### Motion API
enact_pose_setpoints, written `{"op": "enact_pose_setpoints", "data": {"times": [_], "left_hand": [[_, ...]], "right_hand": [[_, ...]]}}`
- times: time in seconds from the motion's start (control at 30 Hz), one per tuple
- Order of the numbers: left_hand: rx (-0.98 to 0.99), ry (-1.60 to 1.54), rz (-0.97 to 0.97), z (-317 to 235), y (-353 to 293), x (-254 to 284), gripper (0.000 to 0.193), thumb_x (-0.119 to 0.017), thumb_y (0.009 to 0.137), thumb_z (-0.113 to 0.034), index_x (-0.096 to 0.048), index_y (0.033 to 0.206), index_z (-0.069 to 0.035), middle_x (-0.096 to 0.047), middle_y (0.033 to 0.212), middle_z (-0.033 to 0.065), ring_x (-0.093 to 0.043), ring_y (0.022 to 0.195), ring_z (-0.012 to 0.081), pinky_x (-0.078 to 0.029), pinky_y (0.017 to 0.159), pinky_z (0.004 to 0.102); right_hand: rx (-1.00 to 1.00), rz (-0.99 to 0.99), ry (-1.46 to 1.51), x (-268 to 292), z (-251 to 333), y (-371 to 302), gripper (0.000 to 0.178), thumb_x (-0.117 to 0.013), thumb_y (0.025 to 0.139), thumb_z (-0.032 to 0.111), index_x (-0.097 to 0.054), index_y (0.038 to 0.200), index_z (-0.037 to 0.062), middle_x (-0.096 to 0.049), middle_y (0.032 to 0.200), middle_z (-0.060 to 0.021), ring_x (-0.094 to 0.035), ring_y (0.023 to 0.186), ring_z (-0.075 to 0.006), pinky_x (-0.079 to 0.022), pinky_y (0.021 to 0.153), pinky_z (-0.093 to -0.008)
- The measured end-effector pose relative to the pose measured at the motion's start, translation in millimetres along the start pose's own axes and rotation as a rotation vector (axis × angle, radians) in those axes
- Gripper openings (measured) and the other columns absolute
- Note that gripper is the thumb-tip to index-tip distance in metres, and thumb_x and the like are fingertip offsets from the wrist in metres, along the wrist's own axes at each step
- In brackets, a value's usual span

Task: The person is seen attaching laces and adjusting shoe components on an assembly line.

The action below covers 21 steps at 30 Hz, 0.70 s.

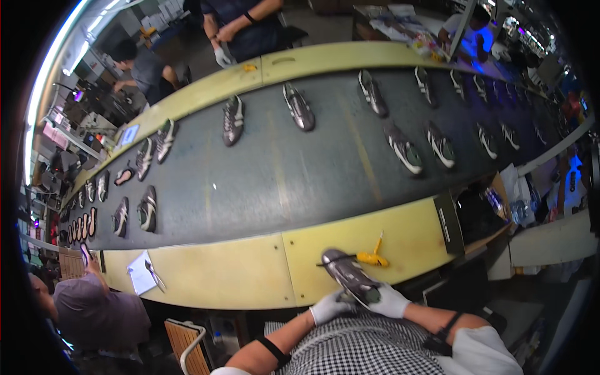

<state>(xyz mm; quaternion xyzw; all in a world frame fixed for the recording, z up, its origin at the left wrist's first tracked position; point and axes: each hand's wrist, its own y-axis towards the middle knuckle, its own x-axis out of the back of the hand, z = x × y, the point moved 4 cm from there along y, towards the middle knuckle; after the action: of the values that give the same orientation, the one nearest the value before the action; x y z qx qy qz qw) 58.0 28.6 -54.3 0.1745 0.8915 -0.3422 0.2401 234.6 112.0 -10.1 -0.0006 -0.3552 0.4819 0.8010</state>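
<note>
A dark brown-grey sneaker (350,275) with pale stripes lies at the table's near edge, its toe pointing away from me and its heel end toward my body. My left hand (330,306), in a white glove, grips its left side near the heel. On the other side my right hand (389,301), also gloved in white, is closed around the heel and collar. Just right of the shoe's toe rests a yellow-handled tool (373,257) with a thin shaft. A dark cord or lace runs across the toe area; where it ends I cannot tell.
Beyond the yellow ledge (225,269) a dark conveyor belt (250,181) carries several similar sneakers (299,107). White paper with scissors (153,275) lies to the left. A cardboard box (500,194) stands at right. Co-workers are at left and across the belt.
</note>
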Motion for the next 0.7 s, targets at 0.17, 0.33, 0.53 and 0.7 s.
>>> {"op": "enact_pose_setpoints", "data": {"times": [0.17,0.33,0.53,0.7], "left_hand": [[-0.029,0.436,-0.297,-7.3,-30.7,37.5,0.052,-0.060,0.094,-0.024,-0.054,0.135,0.008,-0.068,0.121,0.0170,-0.066,0.105,0.0203,-0.050,0.094,0.0303],[0.022,0.106,-0.621,-1.1,-74.2,90.7,0.052,-0.059,0.094,-0.018,-0.049,0.137,0.009,-0.071,0.113,0.0125,-0.068,0.096,0.0184,-0.053,0.085,0.0296],[-0.092,0.199,-0.947,37.0,-137.6,154.7,0.048,-0.063,0.090,-0.016,-0.055,0.131,0.008,-0.072,0.107,0.0147,-0.068,0.087,0.0196,-0.054,0.076,0.0300],[-0.201,0.160,-1.267,155.4,-206.6,193.8,0.038,-0.066,0.080,-0.013,-0.067,0.111,0.009,-0.070,0.079,0.0135,-0.067,0.070,0.0179,-0.054,0.063,0.0309]], "right_hand": [[-0.600,0.137,1.340,18.8,-22.2,-60.1,0.052,-0.060,0.085,0.000,-0.051,0.136,-0.0013,-0.063,0.127,-0.0114,-0.062,0.115,-0.0198,-0.049,0.100,-0.0331],[-0.405,-0.066,1.523,38.5,-19.4,-0.8,0.047,-0.058,0.090,0.005,-0.049,0.136,-0.0007,-0.061,0.127,-0.0122,-0.062,0.113,-0.0209,-0.050,0.100,-0.0362],[-0.219,-0.345,1.012,138.8,21.0,133.6,0.044,-0.062,0.093,0.022,-0.054,0.135,0.0082,-0.065,0.111,-0.0058,-0.064,0.099,-0.0154,-0.053,0.075,-0.0320],[-0.095,-0.055,0.582,80.6,6.1,148.2,0.038,-0.064,0.093,0.022,-0.063,0.125,0.0020,-0.070,0.098,-0.0093,-0.070,0.082,-0.0164,-0.056,0.070,-0.0299]]}}
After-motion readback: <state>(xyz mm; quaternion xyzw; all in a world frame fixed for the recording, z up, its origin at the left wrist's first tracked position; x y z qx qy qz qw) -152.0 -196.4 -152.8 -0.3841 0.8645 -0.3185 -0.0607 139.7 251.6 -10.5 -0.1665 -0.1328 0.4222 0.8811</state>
